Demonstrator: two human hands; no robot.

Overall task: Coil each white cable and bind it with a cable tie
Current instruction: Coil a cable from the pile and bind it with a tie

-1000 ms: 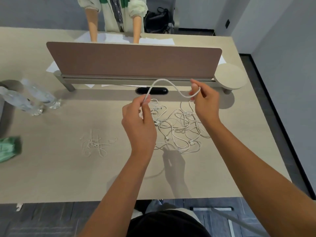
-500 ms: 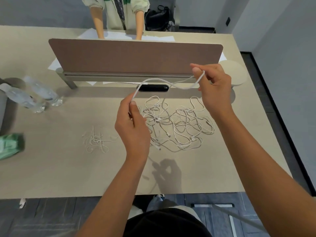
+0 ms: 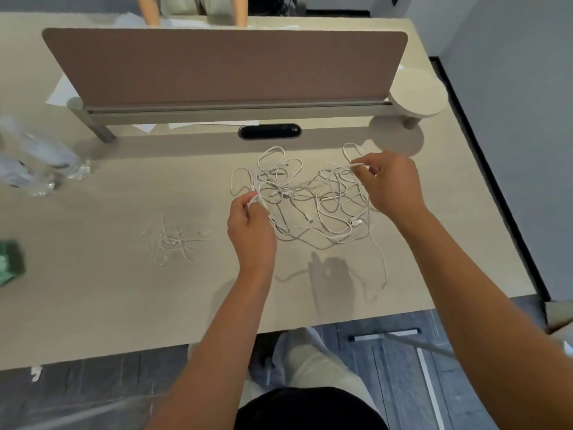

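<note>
Left hand (image 3: pixel 251 231) at about seven o'clock of the tangle of white cables (image 3: pixel 307 200), fingers curled, pinching a strand at the heap's near-left edge. Right hand (image 3: pixel 392 184) at about two o'clock of the heap, thumb and forefinger nipped on another stretch of cable; impossible to tell whether the same one. Probably held at opposite sides so as to draw one cable out of the knot before any coiling: judged an early step, nothing wound or bound yet.

Heap itself lying mid-table (image 3: pixel 93 290), just on the near side of the black oval grommet (image 3: pixel 269 131). Number of cables in it not countable, too interlaced; several at least, with a few connector ends showing and one loose tail trailing toward five o'clock.

Small pile of cable ties (image 3: pixel 173 240) at about nine o'clock of the heap, well apart, likely parked there within the left hand's reach; several, count unclear. Two clear plastic bottles (image 3: pixel 40 162) lying at far left. One brown desk divider (image 3: pixel 226 63) at twelve o'clock. One green packet (image 3: pixel 11 265) at the left edge.
</note>
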